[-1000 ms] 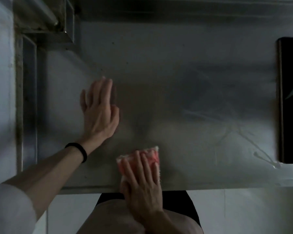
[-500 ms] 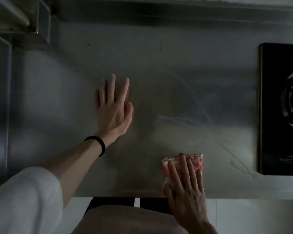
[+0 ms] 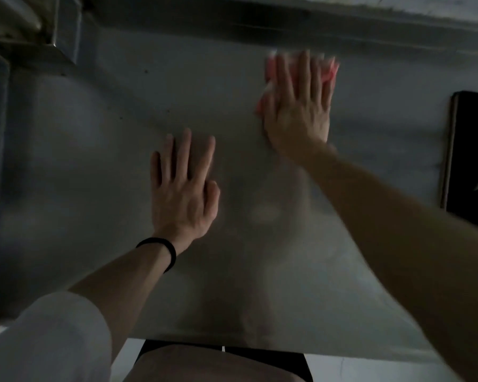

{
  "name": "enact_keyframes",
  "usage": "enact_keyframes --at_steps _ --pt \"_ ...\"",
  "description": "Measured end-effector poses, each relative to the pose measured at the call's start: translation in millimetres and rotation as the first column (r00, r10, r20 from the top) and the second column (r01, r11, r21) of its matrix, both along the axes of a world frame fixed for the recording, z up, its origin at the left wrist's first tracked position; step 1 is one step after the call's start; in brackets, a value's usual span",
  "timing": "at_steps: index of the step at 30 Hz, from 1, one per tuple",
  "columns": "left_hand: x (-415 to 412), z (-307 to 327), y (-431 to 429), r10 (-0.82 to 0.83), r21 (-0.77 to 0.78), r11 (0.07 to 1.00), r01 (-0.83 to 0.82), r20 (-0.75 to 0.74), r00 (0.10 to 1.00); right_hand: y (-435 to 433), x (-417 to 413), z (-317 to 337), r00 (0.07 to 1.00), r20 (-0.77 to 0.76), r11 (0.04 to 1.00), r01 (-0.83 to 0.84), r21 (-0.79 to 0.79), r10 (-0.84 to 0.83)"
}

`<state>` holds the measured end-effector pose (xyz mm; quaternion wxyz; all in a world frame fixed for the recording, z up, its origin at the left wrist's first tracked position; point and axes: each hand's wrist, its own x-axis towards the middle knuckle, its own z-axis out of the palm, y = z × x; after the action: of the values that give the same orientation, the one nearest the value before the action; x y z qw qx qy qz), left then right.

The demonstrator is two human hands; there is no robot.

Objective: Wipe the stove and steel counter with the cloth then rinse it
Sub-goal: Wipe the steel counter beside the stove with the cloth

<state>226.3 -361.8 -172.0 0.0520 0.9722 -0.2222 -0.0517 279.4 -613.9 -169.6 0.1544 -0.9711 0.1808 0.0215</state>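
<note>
Pressing flat on the pink cloth point(image 3: 329, 74) in the upper right of the frame, the right hand point(image 3: 297, 106) keeps its fingers straight and spread — the left hand point(image 3: 182, 194) lies open on the steel counter point(image 3: 94, 166), stove point(image 3: 469, 153) at the right edge.

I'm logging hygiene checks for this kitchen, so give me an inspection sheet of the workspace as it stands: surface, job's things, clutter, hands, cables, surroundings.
Surface: steel counter, dull sheen in dim light; dirt too blurred to judge.
Job's things: pink cloth flat on the counter near its far edge; black stove at the right edge, partly out of view.
Clutter: nothing seen.
Hands: left hand flat on the counter, fingers straight; right hand presses the cloth with straight fingers, blurred.
Cables: nothing seen.
Surroundings: black wristband on the left wrist; white sleeve; steel fittings at the far left corner, unclear what.
</note>
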Motion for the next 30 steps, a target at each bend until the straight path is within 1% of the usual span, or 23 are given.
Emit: enact_keyframes --at_steps 3,6,9,11,13,14,16,17,19,22,24,26,28,30 --pt "0 1 0 0.006 0.002 1.0 -0.006 -0.004 1.0 -20 30 -1 0.999 -0.037 1.0 0.02 0.018 -0.019" --pt "0 2 0 -0.004 0.005 1.0 0.004 -0.019 1.0 -7 1 4 1.0 0.005 1.0 0.014 0.005 -0.014" --pt "0 3 -1 0.011 0.002 1.0 -0.011 -0.029 1.0 31 -88 8 0.998 0.041 0.998 -0.044 -0.053 0.047" --pt "-1 3 -1 0.004 -0.008 1.0 -0.004 -0.032 0.999 67 -173 11 0.998 0.019 0.998 -0.064 -0.019 0.064" --pt "0 1 0 -0.009 0.0 1.0 0.009 -0.025 1.0 104 -262 15 0.998 -0.04 0.996 -0.054 0.066 0.057" --pt "1 1 0 -0.007 -0.002 1.0 0.007 -0.025 1.0 119 -299 17 0.995 -0.082 0.995 -0.054 0.082 0.06" --pt "0 0 1 -0.005 -0.009 1.0 0.005 -0.025 1.0 134 -342 21 0.985 -0.159 0.996 -0.056 0.066 0.066" --pt "0 -1 1 -0.007 -0.005 1.0 0.007 -0.021 1.0 133 -346 20 0.982 -0.169 0.995 -0.073 0.071 0.084" --pt "1 0 0 -0.007 0.005 1.0 0.007 -0.021 1.0 119 -324 17 0.982 -0.129 0.989 -0.128 0.081 0.138" --pt "-1 1 -1 -0.007 0.01 1.0 0.007 -0.015 1.0 76 -249 12 0.984 -0.053 0.984 -0.167 0.062 0.17" --pt "0 1 -2 -0.001 0.003 1.0 0.001 -0.01 1.0 37 -184 9 0.99 -0.012 0.99 -0.137 0.011 0.137" --pt "0 0 0 0.008 -0.002 1.0 -0.008 -0.013 1.0 -1 -119 6 0.996 -0.025 0.995 -0.089 -0.043 0.088" --pt "0 -3 1 -0.003 0.006 1.0 0.003 0.008 1.0 -39 -61 3 0.999 -0.038 0.999 -0.037 -0.039 0.036" --pt "0 -5 2 -0.017 0.012 1.0 0.016 0.032 0.999 -67 -19 1 0.999 -0.042 1.0 0.006 0.003 -0.006"
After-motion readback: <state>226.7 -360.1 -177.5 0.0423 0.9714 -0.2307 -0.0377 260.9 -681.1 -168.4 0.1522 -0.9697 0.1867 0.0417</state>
